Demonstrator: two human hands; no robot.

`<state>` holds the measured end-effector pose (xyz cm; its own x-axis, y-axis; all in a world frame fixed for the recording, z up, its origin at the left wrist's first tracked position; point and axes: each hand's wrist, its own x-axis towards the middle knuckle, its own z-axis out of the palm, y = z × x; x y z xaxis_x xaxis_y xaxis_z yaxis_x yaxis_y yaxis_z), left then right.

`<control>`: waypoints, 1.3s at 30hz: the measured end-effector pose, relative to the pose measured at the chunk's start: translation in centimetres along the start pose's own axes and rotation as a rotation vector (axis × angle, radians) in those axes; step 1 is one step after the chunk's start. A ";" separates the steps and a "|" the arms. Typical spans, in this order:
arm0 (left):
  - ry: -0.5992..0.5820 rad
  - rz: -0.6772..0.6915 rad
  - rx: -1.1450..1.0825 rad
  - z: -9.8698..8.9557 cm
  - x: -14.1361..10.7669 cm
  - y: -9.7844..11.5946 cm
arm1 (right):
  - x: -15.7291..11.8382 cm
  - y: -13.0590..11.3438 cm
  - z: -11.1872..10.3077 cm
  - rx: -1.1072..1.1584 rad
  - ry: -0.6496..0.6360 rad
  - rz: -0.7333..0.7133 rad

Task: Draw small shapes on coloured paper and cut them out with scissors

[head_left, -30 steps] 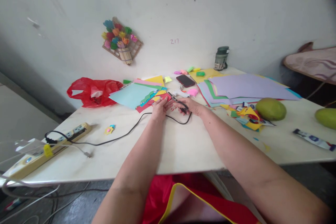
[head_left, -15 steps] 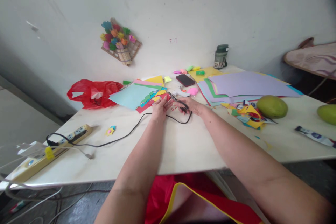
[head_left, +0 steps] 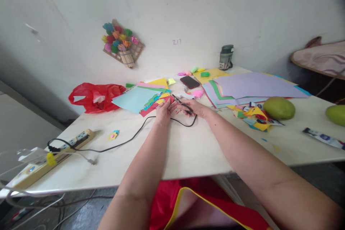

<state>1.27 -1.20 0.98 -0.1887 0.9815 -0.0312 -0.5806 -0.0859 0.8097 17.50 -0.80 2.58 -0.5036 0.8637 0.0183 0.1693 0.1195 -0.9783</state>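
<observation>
My right hand [head_left: 196,108] is closed round the black handles of a pair of scissors [head_left: 185,107], whose blades point up and to the left. Just left of the blades, my left hand [head_left: 164,109] pinches a piece of red paper [head_left: 171,98] between its fingers; they hide most of it. Behind that hand, a red card [head_left: 147,110] with layered green, blue and yellow cut shapes lies on light blue paper [head_left: 132,99]. Small red scraps are scattered on the white table [head_left: 196,151] below the scissors.
A black cable [head_left: 129,138] runs from a power strip [head_left: 78,138] past both wrists. Behind the hands are a phone [head_left: 190,82] and a glue gun [head_left: 185,95]. Coloured sheets [head_left: 253,84], paper scraps [head_left: 256,118] and a green fruit [head_left: 279,108] lie right; a red bag [head_left: 94,91] lies left.
The scissors have turned slightly in my right hand, and their blades show more broadly. My left hand has barely shifted. The view has moved very slightly.
</observation>
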 end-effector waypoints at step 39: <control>0.008 -0.007 -0.037 0.1 0.1 0.1 | -0.4 -1.0 0.6 0.043 0.022 0.039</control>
<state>1.26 -1.11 1.13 -0.1903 0.9808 -0.0418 -0.6109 -0.0850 0.7871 17.05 -1.55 3.41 -0.4783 0.8780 -0.0159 0.1512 0.0645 -0.9864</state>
